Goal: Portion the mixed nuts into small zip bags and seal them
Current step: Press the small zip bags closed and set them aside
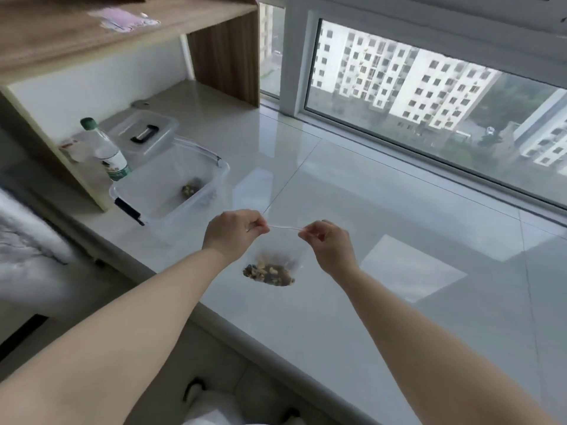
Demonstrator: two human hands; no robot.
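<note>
At far left on the counter (352, 185) sits the clear plastic bin (171, 185) with a few leftover nuts. Nearer us, our left hand (233, 234) and right hand (328, 246) each pinch one end of the zip bag (276, 253) strip, the nuts (270, 274) sagging below. The film is light, limp and slippery, so we judge the stiffer zip strip the best hold.

clear zip bag (277, 250), mixed nuts (270, 274) at bottom
</note>
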